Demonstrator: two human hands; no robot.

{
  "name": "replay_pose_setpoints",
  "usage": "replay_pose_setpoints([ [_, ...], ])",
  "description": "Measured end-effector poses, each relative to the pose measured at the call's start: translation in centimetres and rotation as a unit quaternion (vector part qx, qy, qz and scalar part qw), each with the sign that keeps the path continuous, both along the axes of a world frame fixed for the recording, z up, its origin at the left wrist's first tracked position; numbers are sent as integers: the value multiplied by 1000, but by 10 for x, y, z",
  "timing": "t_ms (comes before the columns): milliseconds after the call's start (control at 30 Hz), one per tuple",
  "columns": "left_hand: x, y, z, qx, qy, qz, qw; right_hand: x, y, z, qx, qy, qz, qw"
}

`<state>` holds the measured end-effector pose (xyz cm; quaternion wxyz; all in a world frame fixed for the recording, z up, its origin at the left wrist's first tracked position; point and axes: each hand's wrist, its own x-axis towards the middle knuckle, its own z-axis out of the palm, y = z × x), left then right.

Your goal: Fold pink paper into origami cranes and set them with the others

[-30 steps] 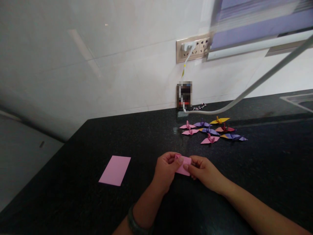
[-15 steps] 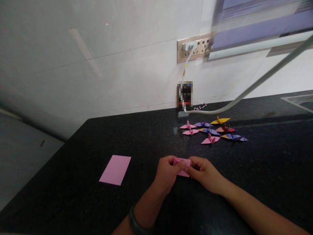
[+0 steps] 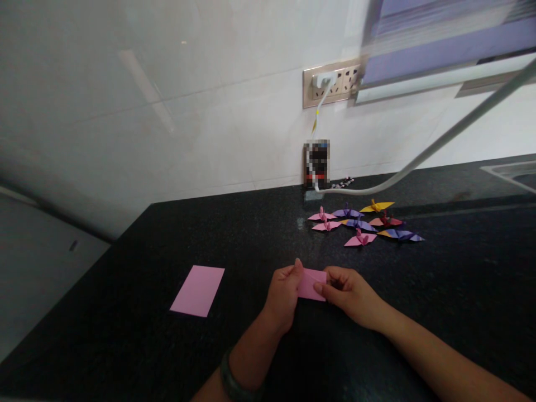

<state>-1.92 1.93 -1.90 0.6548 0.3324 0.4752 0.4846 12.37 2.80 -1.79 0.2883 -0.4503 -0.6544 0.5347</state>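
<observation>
Sheet (image 3: 197,291) on counter (image 3: 138,268), left of folded paper (image 3: 310,283); cranes (image 3: 363,225) behind, right.

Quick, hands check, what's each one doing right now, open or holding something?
Left hand: closed, holding the left edge of the small, folded pink paper.
Right hand: closed, pinching that paper's right edge.

The head view looks forward and down over the black speckled countertop (image 3: 134,268) from its near side, facing the white wall (image 3: 230,123) beyond. The left hand (image 3: 283,296) and right hand (image 3: 350,295) are close below; the wall socket panel (image 3: 340,86) is farther off, to the right.
</observation>
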Motion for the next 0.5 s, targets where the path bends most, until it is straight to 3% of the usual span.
replay_pose_setpoints([
  [300,-2,1,5,56,104,-10,993,0,0,-4,-14,11,-5,1000],
  [500,-1,-1,2,62,119,-10,991,-1,0,0,-4,31,11,999],
])
